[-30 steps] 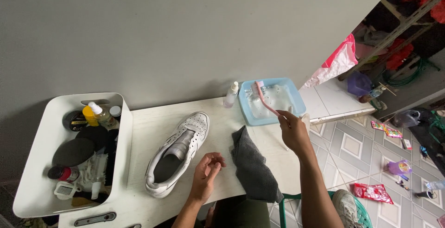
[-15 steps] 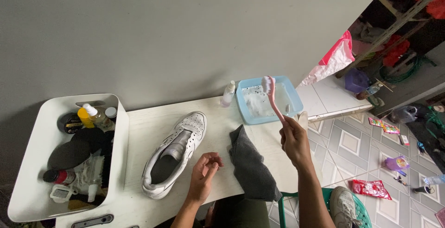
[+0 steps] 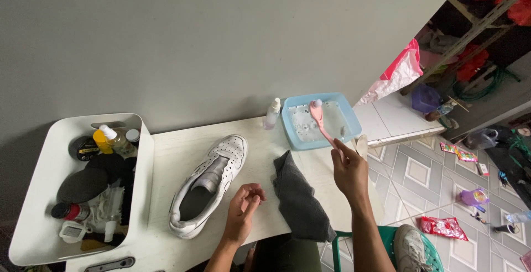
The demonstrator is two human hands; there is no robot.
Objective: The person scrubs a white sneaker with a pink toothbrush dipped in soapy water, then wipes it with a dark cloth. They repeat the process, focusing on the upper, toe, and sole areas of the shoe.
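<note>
My right hand (image 3: 349, 168) grips a pink toothbrush (image 3: 321, 120) by its handle, the brush head raised over a light blue basin (image 3: 347, 111) of soapy water. My left hand (image 3: 243, 211) hovers empty with curled fingers just right of a white sneaker (image 3: 207, 186) lying on the white table (image 3: 171, 150). A dark grey cloth (image 3: 298, 203) lies between my hands and hangs over the table's front edge. A small clear bottle (image 3: 271, 113) stands left of the basin.
A white tub (image 3: 38, 233) at the left holds bottles, brushes, tins and rags. A second white sneaker (image 3: 409, 245) rests on a green stool at the lower right. Tiled floor with litter and a purple cup (image 3: 474, 197) lies to the right. A grey wall backs the table.
My right hand has lifted the toothbrush out of the basin and drawn it back toward me. My left hand has stayed by the sneaker.
</note>
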